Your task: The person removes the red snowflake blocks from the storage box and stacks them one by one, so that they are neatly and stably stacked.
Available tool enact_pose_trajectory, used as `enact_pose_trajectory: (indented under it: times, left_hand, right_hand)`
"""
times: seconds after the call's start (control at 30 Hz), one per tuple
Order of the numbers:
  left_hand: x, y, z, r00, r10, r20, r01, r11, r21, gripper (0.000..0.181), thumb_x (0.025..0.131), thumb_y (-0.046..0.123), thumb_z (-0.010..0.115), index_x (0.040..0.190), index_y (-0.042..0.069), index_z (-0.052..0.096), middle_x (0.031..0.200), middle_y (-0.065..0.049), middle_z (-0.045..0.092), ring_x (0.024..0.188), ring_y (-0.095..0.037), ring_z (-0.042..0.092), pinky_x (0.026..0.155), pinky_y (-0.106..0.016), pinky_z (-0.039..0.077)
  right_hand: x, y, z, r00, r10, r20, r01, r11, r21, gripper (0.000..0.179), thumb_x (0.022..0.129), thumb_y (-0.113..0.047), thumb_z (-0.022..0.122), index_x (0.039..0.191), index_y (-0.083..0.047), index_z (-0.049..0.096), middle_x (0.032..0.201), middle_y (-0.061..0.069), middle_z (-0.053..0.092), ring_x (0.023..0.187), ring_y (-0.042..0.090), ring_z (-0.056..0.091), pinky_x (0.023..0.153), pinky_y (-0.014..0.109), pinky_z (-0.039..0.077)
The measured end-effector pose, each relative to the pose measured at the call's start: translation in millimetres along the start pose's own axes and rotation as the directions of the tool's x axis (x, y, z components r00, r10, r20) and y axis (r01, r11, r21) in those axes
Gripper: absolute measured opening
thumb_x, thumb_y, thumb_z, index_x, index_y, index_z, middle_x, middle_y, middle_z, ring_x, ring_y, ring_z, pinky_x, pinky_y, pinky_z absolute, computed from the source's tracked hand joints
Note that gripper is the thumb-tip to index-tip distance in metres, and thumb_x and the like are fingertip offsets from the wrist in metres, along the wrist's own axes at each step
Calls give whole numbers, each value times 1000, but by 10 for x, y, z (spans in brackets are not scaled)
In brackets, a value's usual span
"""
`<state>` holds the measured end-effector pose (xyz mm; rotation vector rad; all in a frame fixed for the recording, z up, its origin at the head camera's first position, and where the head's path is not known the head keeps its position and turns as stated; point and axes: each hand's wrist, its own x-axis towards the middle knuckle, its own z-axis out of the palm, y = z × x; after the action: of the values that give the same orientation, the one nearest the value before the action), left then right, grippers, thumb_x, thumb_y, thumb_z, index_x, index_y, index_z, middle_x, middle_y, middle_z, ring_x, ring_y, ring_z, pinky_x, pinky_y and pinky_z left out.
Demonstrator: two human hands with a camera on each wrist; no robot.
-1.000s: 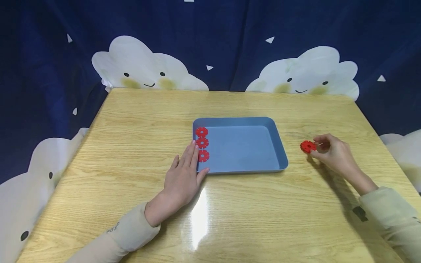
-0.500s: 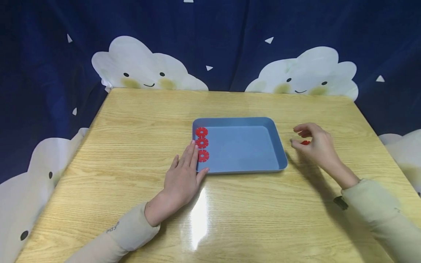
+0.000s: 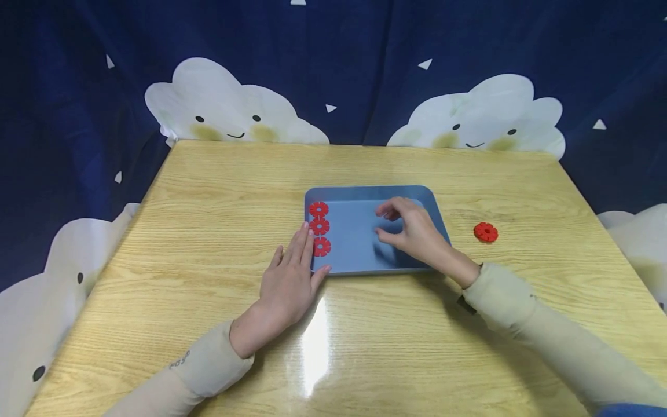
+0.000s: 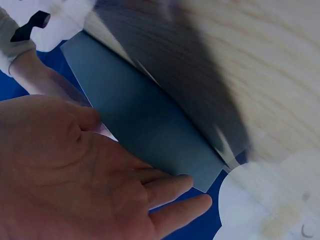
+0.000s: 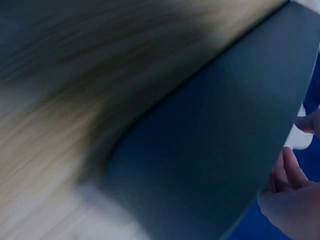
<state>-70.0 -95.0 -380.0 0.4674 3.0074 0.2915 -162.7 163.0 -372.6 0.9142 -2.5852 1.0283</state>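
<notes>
In the head view, a blue tray (image 3: 354, 255) lies mid-table with three red notched, flower-shaped discs in a column along its left side, the middle one (image 3: 319, 226) among them. My left hand (image 3: 289, 278) lies with straight fingers along the tray's left front corner, thumb at the front rim. Over the tray's right half hovers my right hand (image 3: 414, 231), thumb and fingers bent and apart, nothing visible between them. Further right, a small stack of red discs (image 3: 486, 232) sits on the table. The tray's outer wall fills much of the right wrist view, with the right hand's fingertips (image 5: 292, 172) beyond it.
The wooden table (image 3: 224, 197) reaches back to a dark blue curtain (image 3: 354, 58) printed with white clouds. The tray's raised wall (image 4: 145, 110) stands beside the left hand. Light glares on the table in front of the tray.
My right hand has let go of the red discs at the right and moved left over the tray, leaving them on the table. My left hand and the tray have stayed put.
</notes>
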Motion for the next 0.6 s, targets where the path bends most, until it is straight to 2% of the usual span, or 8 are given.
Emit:
enact_pose_trajectory:
  times: [0.17,0.4,0.6]
  left_hand:
    - [6,-1,-8,1000,-5,5,5,1000,7,76,103,49,40,155,-1,16,164,-13,6,149,-25,11,116,-50,20]
    - [6,-5,-10,1000,5,15,-5,1000,18,74,104,48,36,155,-2,15,164,-13,5,149,-25,11,116,-50,20]
    - [-2,-9,-11,1000,16,12,-16,999,31,72,105,47,34,155,-3,16,163,-15,5,149,-26,11,116,-51,22]
  right_hand:
    - [134,-170,276,996,1,89,-4,1000,29,31,78,-3,80,104,2,65,99,13,67,88,30,64,78,43,54]
    - [222,-334,592,979,34,201,-44,998,48,34,78,-6,81,107,2,65,101,10,67,91,23,63,81,34,53]
    - [256,-363,745,969,68,237,-73,997,16,40,76,-13,85,106,3,65,99,11,67,89,23,63,80,31,53]
